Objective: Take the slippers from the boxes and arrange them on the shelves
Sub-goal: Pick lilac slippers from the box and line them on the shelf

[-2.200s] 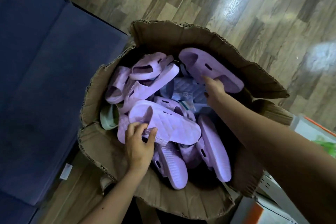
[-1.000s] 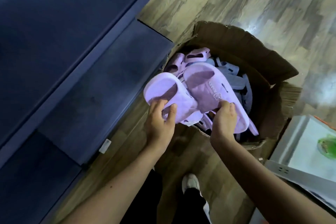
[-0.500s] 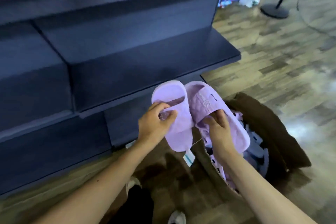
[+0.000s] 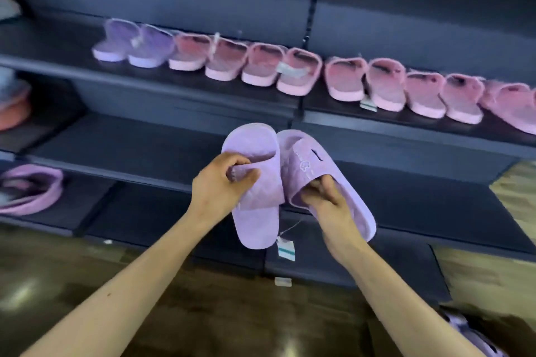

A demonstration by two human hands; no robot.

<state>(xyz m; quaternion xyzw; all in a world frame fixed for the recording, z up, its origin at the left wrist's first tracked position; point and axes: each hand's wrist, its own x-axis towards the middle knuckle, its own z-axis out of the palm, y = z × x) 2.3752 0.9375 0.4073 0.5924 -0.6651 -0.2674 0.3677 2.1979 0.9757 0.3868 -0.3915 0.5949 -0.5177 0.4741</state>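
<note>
At centre, left hand (image 4: pixel 220 182) grips one slipper (image 4: pixel 255 211) by its strap, right hand (image 4: pixel 327 200) grips second slipper (image 4: pixel 313 159) likewise, both held before middle shelf (image 4: pixel 130 151). Top shelf (image 4: pixel 145 81) at 12 o'clock carries a row (image 4: pixel 298 72); box (image 4: pixel 510 324) at 5 o'clock holds more, so work remains

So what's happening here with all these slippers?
A person is stocking a dark shelf unit. The left hand grips the left slipper of a lilac pair by its strap, and the right hand grips the right slipper. A price tag dangles beneath. The upper shelf already holds a row of pink and purple slippers; this pair is not yet set down, probably headed for the middle shelf.
</note>
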